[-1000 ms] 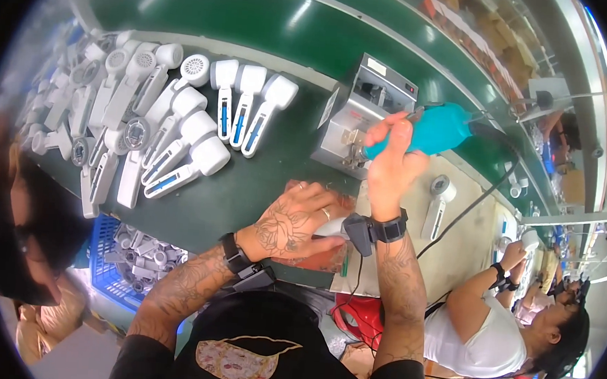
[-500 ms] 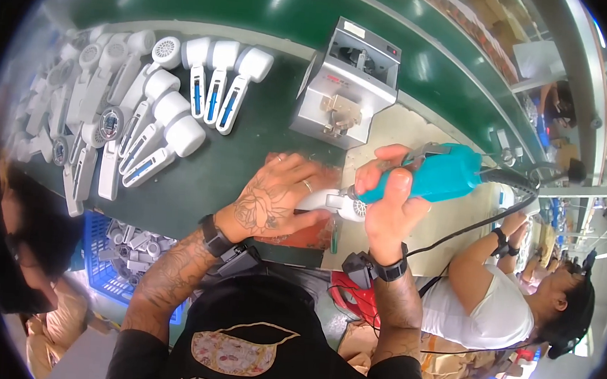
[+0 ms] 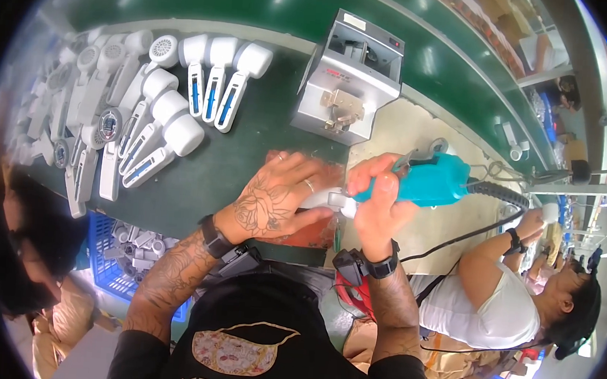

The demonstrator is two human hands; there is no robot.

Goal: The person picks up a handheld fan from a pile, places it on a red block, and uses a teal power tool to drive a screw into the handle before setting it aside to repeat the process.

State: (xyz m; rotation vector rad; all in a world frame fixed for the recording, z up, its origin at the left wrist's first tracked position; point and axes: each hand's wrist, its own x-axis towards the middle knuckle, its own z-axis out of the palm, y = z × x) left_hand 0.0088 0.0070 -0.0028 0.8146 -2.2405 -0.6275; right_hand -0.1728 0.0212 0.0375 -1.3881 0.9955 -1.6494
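My left hand (image 3: 269,200) presses a white round-headed handheld device (image 3: 320,199) down on a reddish patch of the bench, fingers wrapped over its handle. My right hand (image 3: 381,210) grips a teal corded electric screwdriver (image 3: 434,181), held almost level with its tip pointing left at the device's head. Both the tip and most of that head are hidden behind my right fingers. A small thin green tool (image 3: 337,235) lies just below the device, near the bench's front edge.
Several like white devices (image 3: 181,133) lie at the left of the green bench (image 3: 228,163). Beyond my hands stands a grey metal box machine (image 3: 339,86). A blue basket (image 3: 105,260) of parts sits below left. The screwdriver's cord (image 3: 455,235) trails right, near a co-worker (image 3: 486,294).
My right hand and the screwdriver have shifted slightly left, covering more of the device's head. My left hand stays nearly in place. The co-worker at the right has raised a hand.
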